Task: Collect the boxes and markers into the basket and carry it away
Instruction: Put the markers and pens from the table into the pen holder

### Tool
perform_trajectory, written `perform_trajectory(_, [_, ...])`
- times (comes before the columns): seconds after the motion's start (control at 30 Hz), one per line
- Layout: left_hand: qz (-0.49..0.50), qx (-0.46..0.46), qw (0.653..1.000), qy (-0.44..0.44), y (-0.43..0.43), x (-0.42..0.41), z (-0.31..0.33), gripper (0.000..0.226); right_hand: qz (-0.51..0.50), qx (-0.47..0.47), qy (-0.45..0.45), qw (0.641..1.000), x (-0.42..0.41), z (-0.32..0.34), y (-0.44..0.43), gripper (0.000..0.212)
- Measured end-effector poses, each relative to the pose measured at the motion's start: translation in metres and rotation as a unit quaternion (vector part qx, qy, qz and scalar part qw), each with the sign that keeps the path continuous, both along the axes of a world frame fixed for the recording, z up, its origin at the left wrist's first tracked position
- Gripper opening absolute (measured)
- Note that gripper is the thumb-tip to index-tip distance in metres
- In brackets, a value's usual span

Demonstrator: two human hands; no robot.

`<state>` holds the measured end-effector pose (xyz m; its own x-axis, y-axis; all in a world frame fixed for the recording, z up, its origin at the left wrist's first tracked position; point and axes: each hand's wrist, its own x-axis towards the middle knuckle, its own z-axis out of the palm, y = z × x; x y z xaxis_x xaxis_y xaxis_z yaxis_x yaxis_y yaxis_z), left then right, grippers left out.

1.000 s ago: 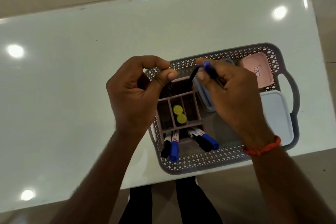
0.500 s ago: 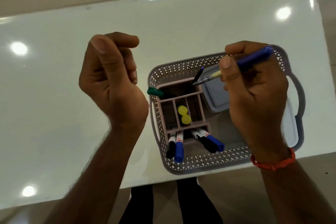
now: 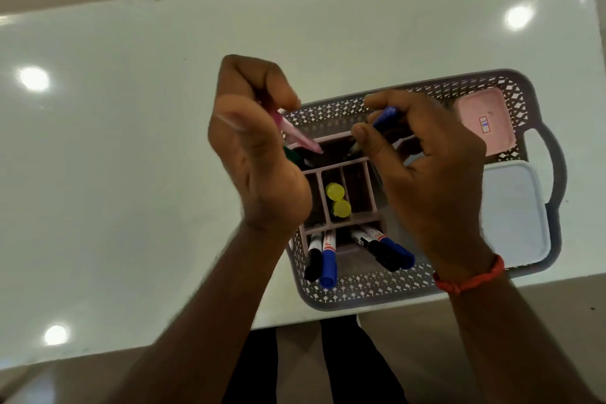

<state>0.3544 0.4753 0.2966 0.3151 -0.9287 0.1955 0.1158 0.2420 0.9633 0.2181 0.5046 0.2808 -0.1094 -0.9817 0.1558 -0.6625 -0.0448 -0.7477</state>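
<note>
- While my left hand (image 3: pixel 259 154) hangs over the left end of the basket (image 3: pixel 377 292), its fingers (image 3: pixel 262 82) are pinched on a pink pen (image 3: pixel 296 133), which slants down out of the grip with its tip at the far rim of the organizer (image 3: pixel 341 223).
- My right hand (image 3: pixel 433 180) is over the middle of the basket, fingers (image 3: pixel 387 100) closed on a blue pen (image 3: pixel 387 116); its blue end pokes up between thumb and forefinger, and its lower end points down into the organizer's far compartment.
- A green cap (image 3: pixel 292 154) shows just under my left palm at the organizer's left edge; I cannot tell what it rests on.
- Two yellow caps (image 3: pixel 337 200) stand in the organizer's middle compartment, between my two wrists.
- Four markers (image 3: pixel 328 256) lean out of the near compartment toward me: a black-capped and a blue-capped pair on the left, another black and blue pair on the right, none touching my fingers.
- A pink box (image 3: pixel 485 121) lies in the basket's far right corner, and a white box (image 3: pixel 515 213) fills the near right end, both beyond my right hand.
- The basket sits on the white table (image 3: pixel 131 174), close to its near edge.
</note>
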Motion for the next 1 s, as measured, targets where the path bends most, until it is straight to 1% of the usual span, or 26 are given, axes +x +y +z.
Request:
perform_trajectory(0.1, [-0.075, 0.029, 0.995, -0.061, 0.003, -0.001, -0.009, 0.063, 0.0, -0.004, 0.005, 1.0, 0.001, -0.004, 0.002, 0.027])
perform_trajectory(0.2, [-0.119, 0.05, 0.983, -0.128, 0.003, 0.004, -0.017, 0.063, 0.001, -0.012, 0.005, 1.0, -0.003, -0.006, 0.005, 0.026])
perform_trajectory(0.23, [-0.132, 0.052, 0.976, -0.164, 0.002, 0.006, -0.017, 0.066, 0.002, -0.014, 0.003, 1.0, -0.004, -0.006, 0.007, 0.026])
perform_trajectory(0.3, [-0.17, 0.062, 0.951, -0.251, -0.001, 0.01, -0.013, 0.078, 0.002, -0.02, -0.007, 1.0, -0.005, -0.006, 0.008, 0.026])
perform_trajectory(0.37, [-0.246, 0.071, 0.909, -0.328, -0.001, 0.017, -0.01, 0.088, 0.015, -0.028, -0.01, 0.999, -0.006, -0.005, 0.009, 0.025])
perform_trajectory(0.4, [-0.268, 0.069, 0.887, -0.369, 0.0, 0.022, -0.01, 0.09, 0.024, -0.037, 0.001, 0.999, -0.007, -0.005, 0.01, 0.024])
perform_trajectory(0.43, [-0.272, 0.06, 0.873, -0.401, 0.001, 0.027, -0.009, 0.091, 0.031, -0.046, 0.012, 0.998, -0.009, -0.005, 0.011, 0.022])
perform_trajectory(0.47, [-0.261, 0.051, 0.87, -0.415, 0.004, 0.032, -0.007, 0.09, 0.034, -0.054, 0.019, 0.998, -0.012, -0.006, 0.013, 0.02])
perform_trajectory(0.53, [-0.213, 0.05, 0.891, -0.398, 0.01, 0.044, -0.005, 0.084, 0.02, -0.061, 0.02, 0.998, -0.018, -0.007, 0.017, 0.02])
perform_trajectory(0.57, [-0.186, 0.064, 0.902, -0.384, 0.015, 0.05, -0.005, 0.079, 0.006, -0.063, 0.012, 0.998, -0.022, -0.008, 0.019, 0.022])
perform_trajectory(0.63, [-0.14, 0.122, 0.917, -0.354, 0.025, 0.059, -0.008, 0.066, -0.039, -0.075, -0.024, 0.996, -0.03, -0.009, 0.024, 0.029])
perform_trajectory(0.7, [-0.103, 0.189, 0.919, -0.331, 0.036, 0.067, -0.017, 0.051, -0.11, -0.085, -0.098, 0.985, -0.042, -0.011, 0.027, 0.034])
perform_trajectory(0.77, [-0.105, 0.263, 0.903, -0.323, 0.048, 0.074, -0.026, 0.05, -0.18, -0.076, -0.147, 0.97, -0.058, -0.014, 0.031, 0.035])
perform_trajectory(0.8, [-0.121, 0.302, 0.888, -0.325, 0.053, 0.077, -0.03, 0.052, -0.218, -0.061, -0.144, 0.963, -0.069, -0.016, 0.033, 0.038])
perform_trajectory(0.87, [-0.165, 0.365, 0.847, -0.35, 0.061, 0.082, -0.037, 0.057, -0.278, -0.015, -0.101, 0.955, -0.098, -0.024, 0.041, 0.047])
perform_trajectory(0.93, [-0.208, 0.382, 0.801, -0.413, 0.07, 0.083, -0.044, 0.063, -0.355, 0.059, -0.056, 0.931, -0.124, -0.03, 0.051, 0.066])
perform_trajectory(0.97, [-0.218, 0.377, 0.784, -0.442, 0.074, 0.081, -0.048, 0.062, -0.383, 0.079, -0.042, 0.92, -0.135, -0.033, 0.055, 0.072])
perform_trajectory(1.0, [-0.216, 0.371, 0.78, -0.455, 0.077, 0.079, -0.051, 0.058, -0.4, 0.093, -0.032, 0.911, -0.144, -0.036, 0.059, 0.076])
